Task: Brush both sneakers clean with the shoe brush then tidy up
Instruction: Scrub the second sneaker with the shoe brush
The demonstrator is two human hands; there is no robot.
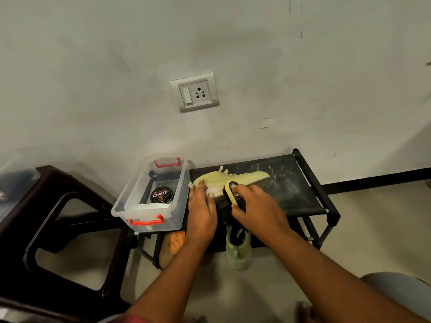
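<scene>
A pale yellow-green sneaker [247, 177] lies on its side on the top shelf of a black shoe rack [303, 192]. My left hand [201, 206] presses flat on its toe end, fingers straight. My right hand [254, 203] grips a yellow-backed shoe brush [233, 194], which lies against the sneaker's near side. The second pale green sneaker [238, 250] sits on the lower shelf, its heel sticking out toward me below my right hand.
A clear plastic box [149, 197] with red clips stands at the rack's left end, holding a Cherry polish tin [162, 194] and a white cloth. A dark plastic stool [58, 217] is on the left. An orange shoe [176, 243] sits under the rack. The wall is close behind.
</scene>
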